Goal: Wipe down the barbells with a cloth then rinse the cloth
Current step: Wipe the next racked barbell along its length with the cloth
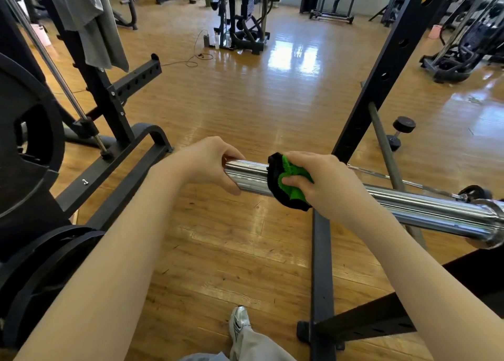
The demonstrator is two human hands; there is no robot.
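A chrome barbell sleeve (414, 205) runs from the middle of the view to the right edge, ending in a thick collar at the right. My left hand (210, 164) grips the sleeve's free end, fingers curled over the top. Just to its right, my right hand (319, 180) presses a green and black cloth (286, 183) wrapped around the sleeve. The thin bar shaft continues behind my right hand toward the far right.
Black rack uprights (381, 74) and base beams (321, 265) stand around me. Black weight plates (30, 148) hang at the left. A dumbbell (401, 131) lies on the wooden floor at right. My shoe (238, 322) shows at the bottom. Gym machines (245, 14) fill the back.
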